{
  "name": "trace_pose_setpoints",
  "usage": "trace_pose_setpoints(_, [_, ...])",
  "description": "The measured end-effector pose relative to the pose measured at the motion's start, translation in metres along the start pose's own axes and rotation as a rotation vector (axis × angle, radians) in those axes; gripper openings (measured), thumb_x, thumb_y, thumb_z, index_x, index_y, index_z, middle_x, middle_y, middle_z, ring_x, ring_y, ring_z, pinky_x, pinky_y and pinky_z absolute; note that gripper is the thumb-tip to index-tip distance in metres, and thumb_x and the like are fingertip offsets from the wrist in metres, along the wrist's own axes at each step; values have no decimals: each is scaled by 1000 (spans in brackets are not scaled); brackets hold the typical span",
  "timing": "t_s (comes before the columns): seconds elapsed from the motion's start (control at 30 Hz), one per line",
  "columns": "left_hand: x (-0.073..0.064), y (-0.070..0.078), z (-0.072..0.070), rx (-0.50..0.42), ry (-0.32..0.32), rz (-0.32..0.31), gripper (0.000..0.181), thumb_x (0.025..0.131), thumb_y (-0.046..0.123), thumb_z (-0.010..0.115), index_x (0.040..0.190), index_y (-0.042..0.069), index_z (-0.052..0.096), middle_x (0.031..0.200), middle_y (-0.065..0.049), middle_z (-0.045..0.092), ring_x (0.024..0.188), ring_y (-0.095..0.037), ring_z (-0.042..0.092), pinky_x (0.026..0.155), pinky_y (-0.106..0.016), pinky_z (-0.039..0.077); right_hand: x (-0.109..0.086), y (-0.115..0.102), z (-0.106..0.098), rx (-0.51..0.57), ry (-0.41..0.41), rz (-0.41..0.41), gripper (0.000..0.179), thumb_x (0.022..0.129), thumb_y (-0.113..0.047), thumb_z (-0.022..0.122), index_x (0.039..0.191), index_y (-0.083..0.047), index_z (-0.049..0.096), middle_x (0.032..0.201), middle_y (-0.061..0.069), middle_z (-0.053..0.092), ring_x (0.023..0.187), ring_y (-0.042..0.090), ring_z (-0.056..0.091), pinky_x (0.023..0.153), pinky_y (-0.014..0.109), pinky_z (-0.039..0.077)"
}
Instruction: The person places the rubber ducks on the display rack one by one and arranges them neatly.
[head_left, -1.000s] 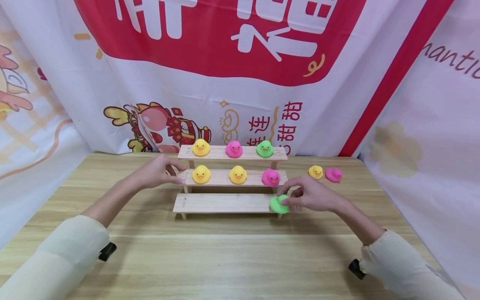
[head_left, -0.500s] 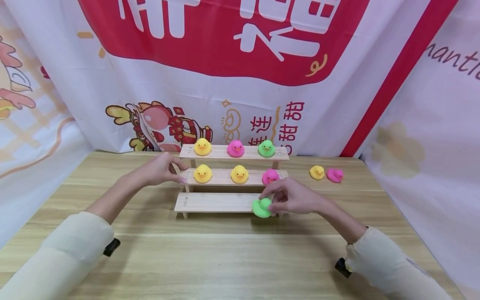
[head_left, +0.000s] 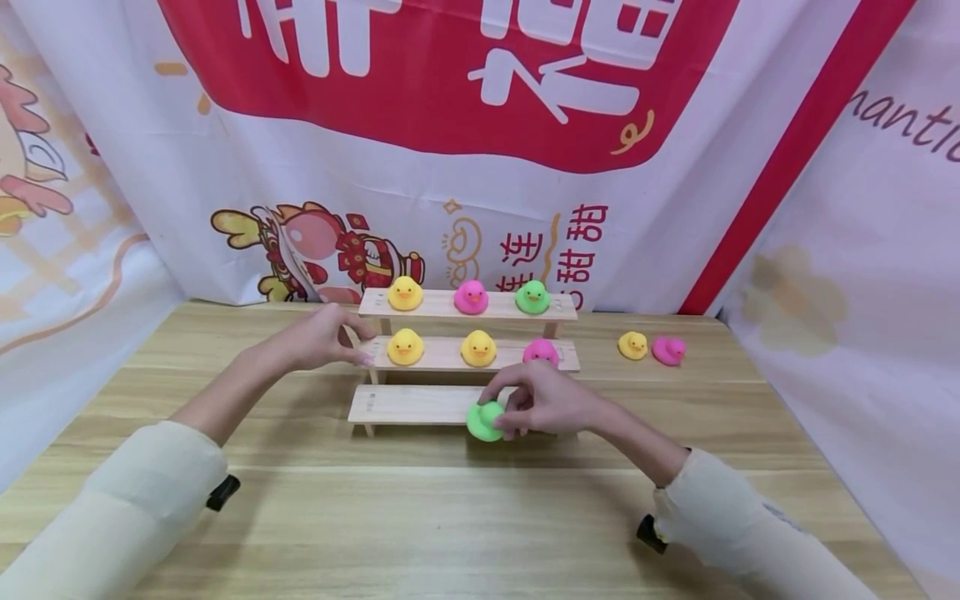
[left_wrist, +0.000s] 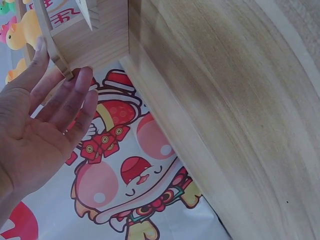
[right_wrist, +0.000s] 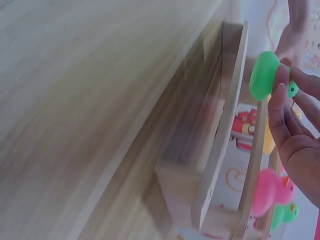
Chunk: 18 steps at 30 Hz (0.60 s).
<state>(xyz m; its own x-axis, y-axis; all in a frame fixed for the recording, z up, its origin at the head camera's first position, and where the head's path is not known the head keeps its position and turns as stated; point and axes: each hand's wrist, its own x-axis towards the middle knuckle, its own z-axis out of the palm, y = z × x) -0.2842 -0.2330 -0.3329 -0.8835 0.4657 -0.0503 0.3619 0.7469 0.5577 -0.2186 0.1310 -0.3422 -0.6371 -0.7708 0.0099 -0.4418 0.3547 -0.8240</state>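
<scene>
- Since the earlier frames, my right hand (head_left: pixel 547 400) and the green duck (head_left: pixel 482 422) have travelled toward nine o'clock along the bottom step (head_left: pixel 405 404); my left hand (head_left: pixel 322 337) looks much the same.
- Leftmost, that left hand grips the nine-o'clock end of the rack (head_left: pixel 438 305), thumb and fingertips at the middle step (head_left: pixel 442 355). From the green duck it lies at ten o'clock, well apart.
- Near the middle, the green duck is at the bottom step's front edge, seemingly raised just above the wood. It lies at nine o'clock from my right palm, body reaching leftward past my fingers; where its beak points I cannot tell.
- Right of it, my right hand, the nearer one, pinches it between thumb and fingers, partly covering the pink duck (head_left: pixel 541 350) behind.
- Farthest right, at two o'clock from that hand, a yellow duck (head_left: pixel 633 346) sits on the table (head_left: pixel 450 525).
</scene>
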Motion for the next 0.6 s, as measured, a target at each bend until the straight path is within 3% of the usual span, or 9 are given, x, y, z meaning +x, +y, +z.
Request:
trace_pose_setpoints(0.17, [0,0,0,7,-1,1,44,87,22,87,118,-5,75,118,-22,74,84,-20,71,76,-37,61,14,-7,13,0,34,-18,23,93,-6,78,115,-3,74,93,7,75,69,27,73,60,31,60])
trace_pose_setpoints(0.4, [1,0,0,11,-4,-4,44,87,22,87,119,-5,75,119,-21,74,86,-20,71,76,-36,60,32,-11,32,-90,126,-97,22,90,-7,81,111,-3,76,98,5,72,69,6,70,64,26,59])
trace_pose_setpoints(0.6, [1,2,-1,11,-8,-2,44,86,21,87,119,-5,74,119,-22,73,84,-19,70,73,-34,60,44,-11,41,-112,172,-105,24,89,-4,81,112,-1,76,100,7,70,73,2,69,69,24,60])
